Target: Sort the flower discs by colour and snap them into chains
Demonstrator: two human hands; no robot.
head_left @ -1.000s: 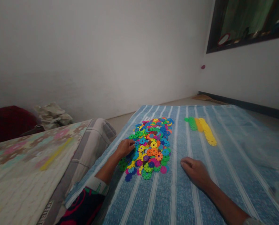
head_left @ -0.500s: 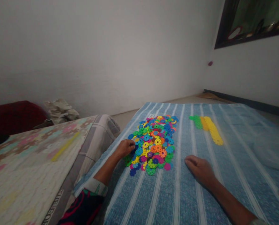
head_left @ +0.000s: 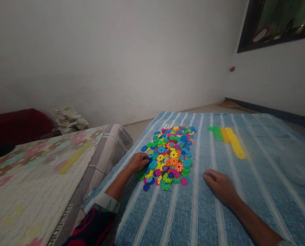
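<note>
From my head cam: there's a heap of thin, multicoloured, notched plastic-looking discs [head_left: 173, 154] spread on a blue cloth with white stripes [head_left: 183, 215], roughly between my hands but closer to the left one. My left hand [head_left: 139, 162] is at the heap's left edge, thumb and fingers drawn together; can't tell if a disc is pinched in there. My right hand [head_left: 220, 185] is loosely curled on the right, apart from the heap, palm hidden, so no clue if it's holding anything. Past it lies a flat green, orange and yellow row of overlapping discs [head_left: 236, 145].

Handling-wise, I'd guess they're super light, fairly stiff and hard to break, but slick enough to slide over each other. Best grip is probably a fingertip pinch on the notched rim.
</note>
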